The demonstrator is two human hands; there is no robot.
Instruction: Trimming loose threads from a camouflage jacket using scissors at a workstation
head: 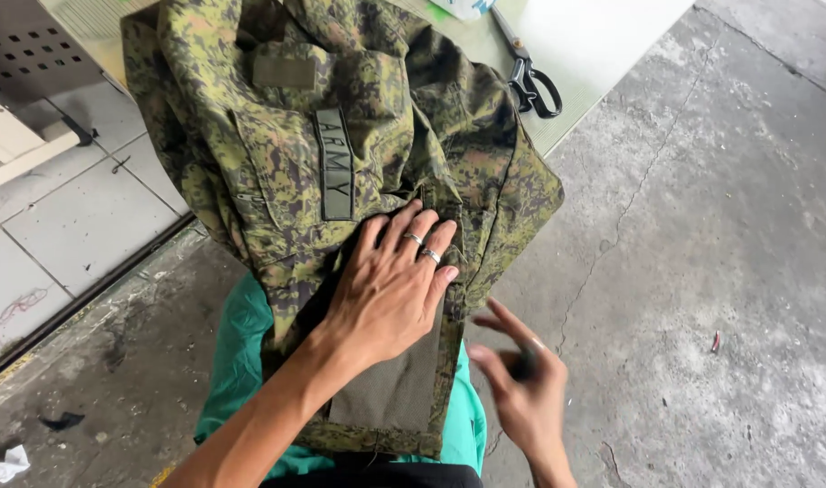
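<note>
Seen from the camera on my head: my left hand lies flat, palm down and fingers spread, on a camouflage jacket in mottled green, brown and black. The hand grips nothing; it only presses on the cloth, and two silver rings show on its fingers. The jacket hangs from the edge of the desk at the top of the picture down across my lap, where it covers green fabric beneath it. Just under my left wrist, a plain olive panel of the jacket's lining lies open and flat. An olive strip patch is sewn upright on the chest pocket, with a blank olive rectangle above it.

My right hand hangs beside the jacket's lower right edge, clear of the cloth and over the concrete floor. It is blurred; its fingers are loosely curled, and something small and dark seems pinched in them, though I cannot tell what it is or how firmly it is held.

A pair of black-handled scissors lies on the desk, just beyond the jacket's far right shoulder. To the left, pale floor tiles meet the concrete along a dark seam.
</note>
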